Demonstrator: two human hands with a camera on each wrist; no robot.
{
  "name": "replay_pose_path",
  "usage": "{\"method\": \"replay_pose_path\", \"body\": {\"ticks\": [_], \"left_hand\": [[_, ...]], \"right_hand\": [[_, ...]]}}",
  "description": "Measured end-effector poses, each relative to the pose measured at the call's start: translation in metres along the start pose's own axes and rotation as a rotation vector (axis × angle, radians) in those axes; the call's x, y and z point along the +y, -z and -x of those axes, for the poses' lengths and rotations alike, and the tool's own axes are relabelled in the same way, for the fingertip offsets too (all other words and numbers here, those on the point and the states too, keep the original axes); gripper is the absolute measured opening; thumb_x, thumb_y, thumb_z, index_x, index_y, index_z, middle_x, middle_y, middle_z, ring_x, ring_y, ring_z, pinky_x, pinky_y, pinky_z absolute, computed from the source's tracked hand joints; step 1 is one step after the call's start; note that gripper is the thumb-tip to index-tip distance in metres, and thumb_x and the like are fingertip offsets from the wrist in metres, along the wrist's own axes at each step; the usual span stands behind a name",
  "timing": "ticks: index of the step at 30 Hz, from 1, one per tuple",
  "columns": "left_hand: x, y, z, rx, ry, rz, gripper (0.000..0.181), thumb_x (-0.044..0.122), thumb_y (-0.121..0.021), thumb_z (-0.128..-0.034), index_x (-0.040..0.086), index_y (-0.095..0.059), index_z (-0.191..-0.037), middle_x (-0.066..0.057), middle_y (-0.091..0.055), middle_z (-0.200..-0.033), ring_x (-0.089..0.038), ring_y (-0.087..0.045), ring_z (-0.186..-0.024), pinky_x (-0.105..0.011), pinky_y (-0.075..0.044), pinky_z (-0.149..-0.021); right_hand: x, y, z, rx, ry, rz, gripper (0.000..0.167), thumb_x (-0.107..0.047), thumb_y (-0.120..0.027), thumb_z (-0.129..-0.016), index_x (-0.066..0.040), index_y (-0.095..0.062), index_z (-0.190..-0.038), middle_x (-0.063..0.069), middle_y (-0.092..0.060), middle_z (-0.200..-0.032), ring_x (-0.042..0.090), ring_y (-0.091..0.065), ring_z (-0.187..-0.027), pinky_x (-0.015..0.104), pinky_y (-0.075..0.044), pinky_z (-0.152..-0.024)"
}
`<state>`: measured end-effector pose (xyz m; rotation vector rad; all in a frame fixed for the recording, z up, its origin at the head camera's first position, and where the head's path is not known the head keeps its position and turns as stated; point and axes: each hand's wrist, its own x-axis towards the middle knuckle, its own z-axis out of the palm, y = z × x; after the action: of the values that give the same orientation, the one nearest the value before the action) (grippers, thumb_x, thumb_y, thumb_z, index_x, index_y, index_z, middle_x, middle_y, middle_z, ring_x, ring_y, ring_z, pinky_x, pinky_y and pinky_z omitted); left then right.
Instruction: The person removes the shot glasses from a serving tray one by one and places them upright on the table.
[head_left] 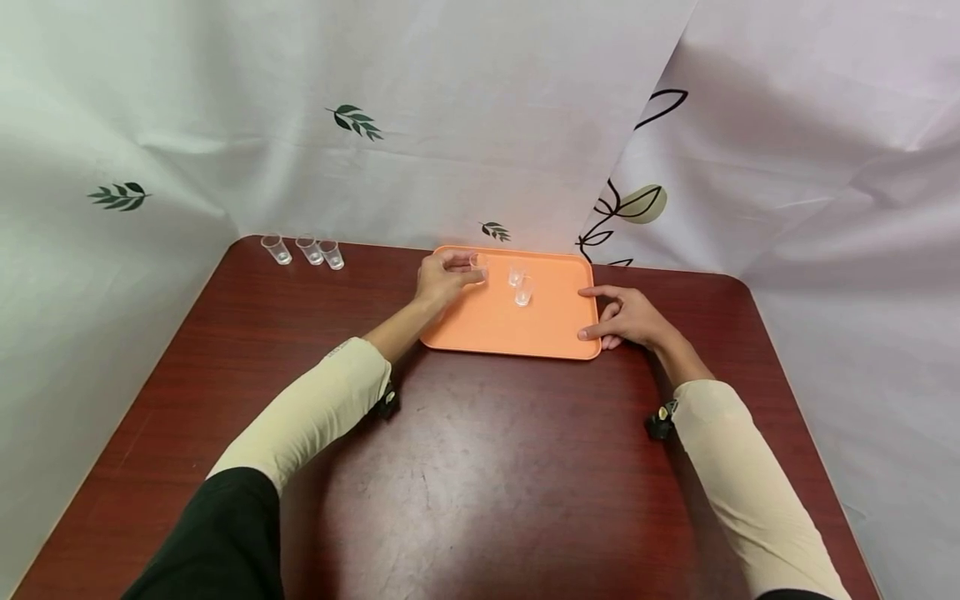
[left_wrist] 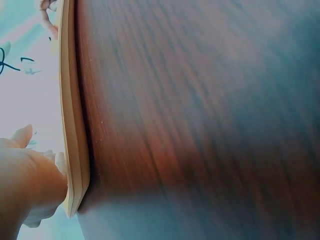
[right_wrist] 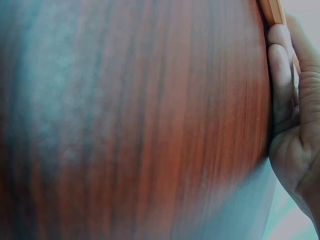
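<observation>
In the head view, my left hand (head_left: 442,279) pinches a small clear plastic cup (head_left: 478,265) between thumb and fingers over the left part of an orange tray (head_left: 480,333). Two more clear cups, one (head_left: 522,293) in front of the other (head_left: 515,275), stand close together near the tray's middle. My right hand (head_left: 630,317) grips the tray's right edge, thumb and index finger over the rim and the other fingers curled against its outside. The right wrist view shows those fingers (right_wrist: 281,70) touching the tray edge (right_wrist: 272,11). The left wrist view hides the held cup.
Several things stand on the dark red wooden table (head_left: 450,467): the tray at the back, and three clear cups at the far left corner, one (head_left: 277,249) slightly apart from the pair (head_left: 330,254). A white leaf-patterned cloth (head_left: 450,125) hangs directly behind the table.
</observation>
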<state>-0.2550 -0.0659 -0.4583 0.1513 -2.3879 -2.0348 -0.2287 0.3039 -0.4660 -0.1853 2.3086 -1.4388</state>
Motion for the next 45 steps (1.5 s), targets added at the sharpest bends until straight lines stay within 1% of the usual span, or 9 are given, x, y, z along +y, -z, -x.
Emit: {"method": "replay_pose_path", "body": {"ticks": [5, 12, 16, 21, 23, 31, 35, 40, 45], "left_hand": [[-0.001, 0.005, 0.001, -0.008, -0.005, 0.023, 0.042, 0.007, -0.095, -0.0909, 0.004, -0.083, -0.131, -0.018, -0.082, -0.132, -0.016, -0.079, -0.109, -0.020, -0.064, -0.089], [0.002, 0.019, 0.005, -0.020, -0.044, -0.007, 0.042, 0.010, -0.095, -0.0925, 0.004, -0.082, -0.132, -0.018, -0.081, -0.132, -0.022, -0.080, -0.113, -0.027, -0.066, -0.098], [0.002, 0.028, 0.007, -0.031, -0.048, -0.014, 0.041, 0.012, -0.094, -0.0936, 0.004, -0.082, -0.132, -0.013, -0.081, -0.126, -0.018, -0.078, -0.110, -0.027, -0.066, -0.098], [0.001, 0.039, 0.010, -0.041, -0.027, 0.072, 0.044, 0.004, -0.093, -0.0920, -0.002, -0.079, -0.133, -0.002, -0.079, -0.112, -0.006, -0.074, -0.099, -0.018, -0.066, -0.088], [0.000, 0.043, 0.011, -0.042, -0.021, 0.104, 0.044, 0.001, -0.092, -0.0911, -0.004, -0.078, -0.133, -0.001, -0.079, -0.110, -0.005, -0.074, -0.097, -0.017, -0.066, -0.085], [0.003, 0.056, 0.015, -0.038, -0.018, 0.114, 0.047, 0.001, -0.092, -0.0915, -0.006, -0.077, -0.135, -0.019, -0.081, -0.124, -0.003, -0.075, -0.096, -0.015, -0.066, -0.083], [0.005, 0.064, 0.016, -0.037, -0.017, 0.113, 0.048, 0.001, -0.092, -0.0920, -0.007, -0.075, -0.136, -0.023, -0.079, -0.130, -0.003, -0.075, -0.097, -0.016, -0.066, -0.085], [0.004, 0.073, 0.018, -0.031, -0.013, 0.114, 0.049, 0.001, -0.092, -0.0915, -0.007, -0.075, -0.137, -0.018, -0.080, -0.125, -0.004, -0.074, -0.097, -0.015, -0.066, -0.088], [0.003, 0.081, 0.020, -0.028, -0.021, 0.173, 0.049, -0.003, -0.092, -0.0905, -0.009, -0.075, -0.136, -0.003, -0.084, -0.112, -0.004, -0.076, -0.095, -0.019, -0.068, -0.087]], "right_hand": [[0.001, 0.001, 0.000, -0.005, -0.001, -0.004, 0.088, -0.009, -0.102, -0.083, -0.011, -0.061, -0.160, 0.000, -0.069, -0.064, 0.010, -0.068, -0.049, 0.031, -0.066, -0.052], [0.001, 0.001, 0.000, -0.007, 0.002, -0.006, 0.087, -0.009, -0.102, -0.083, -0.011, -0.061, -0.160, 0.000, -0.069, -0.064, 0.010, -0.068, -0.049, 0.031, -0.066, -0.052], [0.001, 0.001, 0.000, -0.005, 0.002, -0.010, 0.087, -0.009, -0.102, -0.083, -0.011, -0.061, -0.160, 0.000, -0.069, -0.064, 0.010, -0.068, -0.048, 0.031, -0.066, -0.052], [0.001, 0.001, 0.000, -0.004, 0.003, -0.008, 0.087, -0.009, -0.102, -0.083, -0.011, -0.061, -0.160, 0.000, -0.069, -0.064, 0.010, -0.068, -0.048, 0.031, -0.066, -0.052], [0.001, 0.001, 0.000, -0.003, 0.004, -0.011, 0.087, -0.008, -0.102, -0.083, -0.011, -0.061, -0.160, 0.000, -0.069, -0.064, 0.010, -0.068, -0.048, 0.031, -0.066, -0.052], [0.000, 0.001, 0.000, -0.001, -0.004, -0.006, 0.087, -0.009, -0.102, -0.083, -0.011, -0.061, -0.160, 0.000, -0.069, -0.064, 0.010, -0.068, -0.048, 0.031, -0.066, -0.052], [-0.001, 0.002, 0.000, 0.003, -0.001, 0.003, 0.087, -0.010, -0.103, -0.083, -0.012, -0.062, -0.159, 0.001, -0.069, -0.064, 0.010, -0.068, -0.048, 0.031, -0.066, -0.052], [0.000, 0.002, 0.000, 0.001, -0.007, 0.002, 0.087, -0.011, -0.103, -0.083, -0.013, -0.062, -0.159, 0.001, -0.069, -0.065, 0.010, -0.069, -0.049, 0.032, -0.066, -0.052], [0.000, 0.001, 0.000, -0.003, -0.005, 0.006, 0.087, -0.012, -0.103, -0.083, -0.013, -0.062, -0.159, 0.001, -0.069, -0.065, 0.011, -0.069, -0.049, 0.032, -0.066, -0.053]]}}
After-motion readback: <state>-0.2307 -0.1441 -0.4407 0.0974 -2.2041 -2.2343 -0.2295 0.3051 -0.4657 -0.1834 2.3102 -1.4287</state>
